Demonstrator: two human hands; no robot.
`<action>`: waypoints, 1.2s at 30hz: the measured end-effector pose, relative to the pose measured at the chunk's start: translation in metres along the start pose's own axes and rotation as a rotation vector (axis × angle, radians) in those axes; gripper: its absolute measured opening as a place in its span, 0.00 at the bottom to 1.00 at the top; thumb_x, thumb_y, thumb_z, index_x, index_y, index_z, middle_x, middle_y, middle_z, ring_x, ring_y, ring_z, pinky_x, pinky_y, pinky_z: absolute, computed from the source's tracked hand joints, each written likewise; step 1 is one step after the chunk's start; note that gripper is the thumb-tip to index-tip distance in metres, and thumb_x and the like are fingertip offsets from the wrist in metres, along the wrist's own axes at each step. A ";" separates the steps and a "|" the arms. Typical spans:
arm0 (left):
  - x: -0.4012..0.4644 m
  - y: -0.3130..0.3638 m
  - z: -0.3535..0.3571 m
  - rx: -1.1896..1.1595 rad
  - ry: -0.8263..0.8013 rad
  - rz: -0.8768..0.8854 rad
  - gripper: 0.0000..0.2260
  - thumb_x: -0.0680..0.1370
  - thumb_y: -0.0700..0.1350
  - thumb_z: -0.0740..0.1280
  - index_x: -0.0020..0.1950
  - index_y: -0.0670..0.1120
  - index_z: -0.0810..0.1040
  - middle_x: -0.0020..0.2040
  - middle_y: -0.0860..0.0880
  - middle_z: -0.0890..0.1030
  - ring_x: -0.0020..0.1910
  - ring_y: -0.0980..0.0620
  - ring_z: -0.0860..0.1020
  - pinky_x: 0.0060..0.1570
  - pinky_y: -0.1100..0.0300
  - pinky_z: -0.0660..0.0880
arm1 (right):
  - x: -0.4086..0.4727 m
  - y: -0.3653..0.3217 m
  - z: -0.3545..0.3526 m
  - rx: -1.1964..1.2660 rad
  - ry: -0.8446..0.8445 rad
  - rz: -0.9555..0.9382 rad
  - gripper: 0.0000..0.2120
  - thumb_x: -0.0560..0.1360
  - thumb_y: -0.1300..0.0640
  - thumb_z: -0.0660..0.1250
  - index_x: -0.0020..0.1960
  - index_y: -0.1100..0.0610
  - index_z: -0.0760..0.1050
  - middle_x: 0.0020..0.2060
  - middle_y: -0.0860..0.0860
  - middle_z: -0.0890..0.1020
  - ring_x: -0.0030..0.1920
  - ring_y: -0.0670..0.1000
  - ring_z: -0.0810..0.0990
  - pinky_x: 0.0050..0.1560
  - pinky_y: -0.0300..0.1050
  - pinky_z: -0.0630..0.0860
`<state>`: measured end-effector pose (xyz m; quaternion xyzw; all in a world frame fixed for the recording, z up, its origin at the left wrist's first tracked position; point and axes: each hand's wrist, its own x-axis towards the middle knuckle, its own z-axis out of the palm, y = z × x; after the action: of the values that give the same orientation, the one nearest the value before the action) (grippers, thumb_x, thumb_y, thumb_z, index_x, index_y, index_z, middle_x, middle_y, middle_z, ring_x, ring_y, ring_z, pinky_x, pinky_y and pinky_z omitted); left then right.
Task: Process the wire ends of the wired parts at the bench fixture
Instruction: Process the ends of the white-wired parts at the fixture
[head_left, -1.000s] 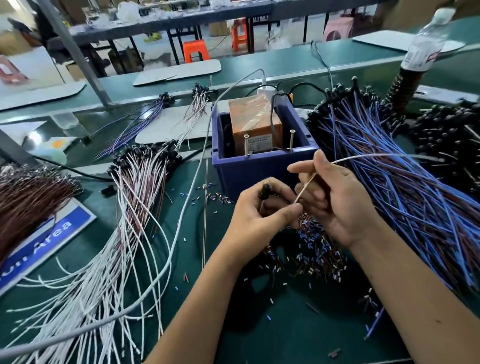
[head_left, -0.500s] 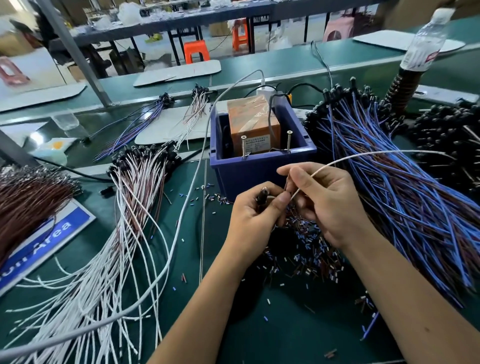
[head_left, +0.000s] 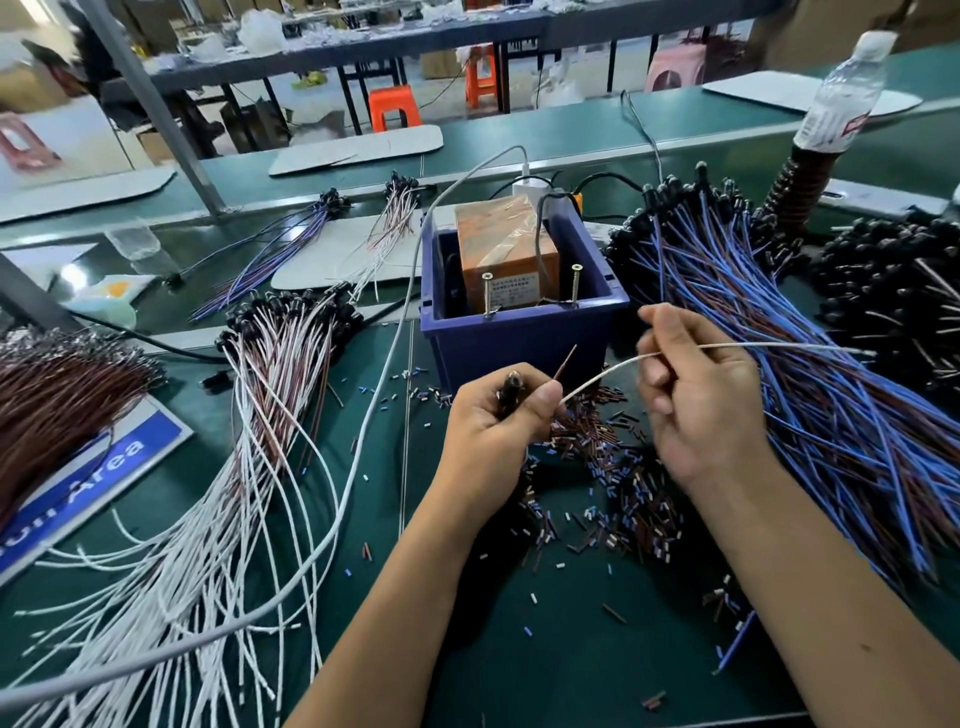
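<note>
Your left hand (head_left: 493, 415) grips the black part (head_left: 511, 387), its brown lead (head_left: 565, 364) poking up past your thumb. Your right hand (head_left: 698, 395) pinches the white lead (head_left: 613, 366), which runs on to your right. Fixture (head_left: 524, 291) sits just beyond both hands. Step: probably separating leads. Next: carry a bare end forward to the screws (head_left: 487, 293).

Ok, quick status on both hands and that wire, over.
Left hand grips black part, brown wire sticking up. Right hand pinches white wire, stretched between hands. Blue bin fixture just ahead, nothing blocking.
</note>
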<state>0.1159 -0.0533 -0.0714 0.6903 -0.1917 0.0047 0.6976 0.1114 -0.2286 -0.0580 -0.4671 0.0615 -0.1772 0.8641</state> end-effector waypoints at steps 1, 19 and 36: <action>0.000 0.001 -0.003 -0.004 0.021 -0.002 0.10 0.81 0.41 0.67 0.40 0.41 0.79 0.30 0.54 0.71 0.30 0.57 0.68 0.35 0.68 0.67 | 0.002 -0.001 -0.001 -0.037 0.007 -0.004 0.07 0.81 0.56 0.68 0.55 0.58 0.81 0.32 0.49 0.78 0.25 0.43 0.70 0.19 0.35 0.63; 0.002 0.004 -0.017 -0.357 -0.100 -0.051 0.11 0.83 0.47 0.64 0.44 0.47 0.80 0.64 0.41 0.83 0.20 0.59 0.62 0.20 0.67 0.64 | -0.025 0.007 0.006 -0.472 -0.894 0.659 0.15 0.84 0.52 0.62 0.55 0.63 0.81 0.20 0.51 0.66 0.15 0.44 0.58 0.17 0.31 0.56; 0.003 0.005 -0.024 -0.447 -0.050 -0.208 0.10 0.79 0.48 0.68 0.41 0.46 0.83 0.38 0.47 0.83 0.29 0.55 0.77 0.26 0.68 0.70 | -0.021 0.015 0.015 -0.351 -0.501 0.448 0.25 0.75 0.34 0.64 0.49 0.57 0.82 0.37 0.57 0.82 0.23 0.47 0.69 0.21 0.36 0.63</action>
<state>0.1239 -0.0310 -0.0656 0.5347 -0.1329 -0.1268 0.8249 0.1000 -0.2018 -0.0630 -0.6120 -0.0215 0.1491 0.7764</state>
